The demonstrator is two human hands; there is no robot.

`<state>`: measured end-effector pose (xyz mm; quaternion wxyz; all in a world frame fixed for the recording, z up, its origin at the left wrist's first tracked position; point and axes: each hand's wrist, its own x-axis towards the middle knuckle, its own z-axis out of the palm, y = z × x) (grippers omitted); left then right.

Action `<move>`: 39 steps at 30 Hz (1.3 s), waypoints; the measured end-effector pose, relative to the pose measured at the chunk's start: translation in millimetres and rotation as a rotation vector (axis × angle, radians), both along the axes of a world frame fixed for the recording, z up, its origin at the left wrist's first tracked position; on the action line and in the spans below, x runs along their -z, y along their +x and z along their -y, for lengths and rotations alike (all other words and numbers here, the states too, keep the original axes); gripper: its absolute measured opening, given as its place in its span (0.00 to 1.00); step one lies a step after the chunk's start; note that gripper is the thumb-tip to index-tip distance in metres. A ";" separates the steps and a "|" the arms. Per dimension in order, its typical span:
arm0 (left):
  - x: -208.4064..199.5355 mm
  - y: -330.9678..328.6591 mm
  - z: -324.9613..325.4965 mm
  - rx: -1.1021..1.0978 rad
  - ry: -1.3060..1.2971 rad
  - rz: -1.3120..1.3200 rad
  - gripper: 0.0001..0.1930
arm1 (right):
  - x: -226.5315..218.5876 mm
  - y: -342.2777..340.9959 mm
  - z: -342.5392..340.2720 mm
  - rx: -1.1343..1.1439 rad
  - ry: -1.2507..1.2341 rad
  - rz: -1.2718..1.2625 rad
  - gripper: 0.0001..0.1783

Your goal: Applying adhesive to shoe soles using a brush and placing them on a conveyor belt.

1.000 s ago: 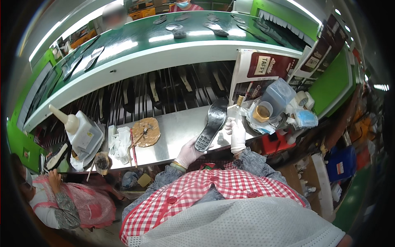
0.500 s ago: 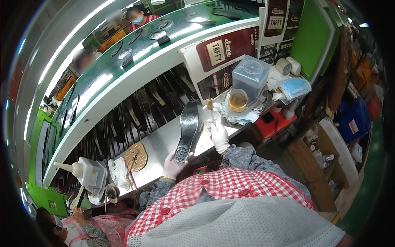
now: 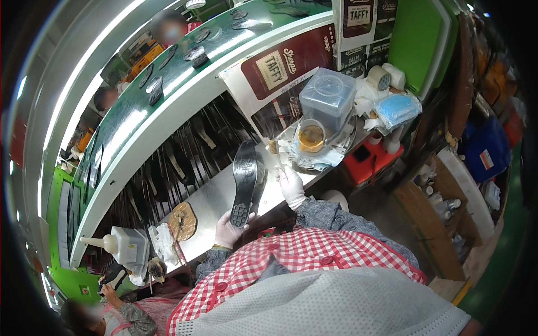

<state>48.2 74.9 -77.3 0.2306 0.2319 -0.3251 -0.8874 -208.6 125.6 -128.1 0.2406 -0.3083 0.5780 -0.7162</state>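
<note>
In my gloved left hand [image 3: 226, 232] I hold a long, glossy black shoe sole [image 3: 245, 173] by its heel end, which has a grid tread. The sole stretches away from me over the white bench [image 3: 210, 215]. My gloved right hand [image 3: 291, 187] is closed round the handle of a small brush [image 3: 273, 147]. The brush's tan bristles point away from me, just right of the sole's far end and apart from it. Beyond my right hand is a clear cup [image 3: 311, 137] with amber liquid, resting on crumpled papers. My fingers under the sole are partly hidden.
A translucent box [image 3: 327, 98] stands behind the cup. At left are a round tan pad [image 3: 183, 221] and a white spout bottle [image 3: 126, 246]. Beyond the bench a green conveyor [image 3: 126, 131] carries soles. A co-worker's hand [image 3: 112, 295] holds a shoe at lower left.
The whole view has shifted slightly. The brush's bristle end has tilted a little to the left, and the sole's angle has turned slightly. Both hands keep their grip.
</note>
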 end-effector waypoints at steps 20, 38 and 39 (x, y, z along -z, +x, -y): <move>17.5 6.1 7.0 -0.064 0.029 0.068 0.22 | -4.6 -2.0 0.2 -0.011 -0.025 -0.122 0.13; 24.3 5.5 10.2 0.019 0.242 -0.201 0.24 | 8.0 -1.8 6.7 -0.034 -0.002 0.096 0.14; 23.6 5.6 9.6 0.020 0.248 -0.212 0.24 | 4.0 -0.4 5.7 -0.041 -0.016 0.126 0.13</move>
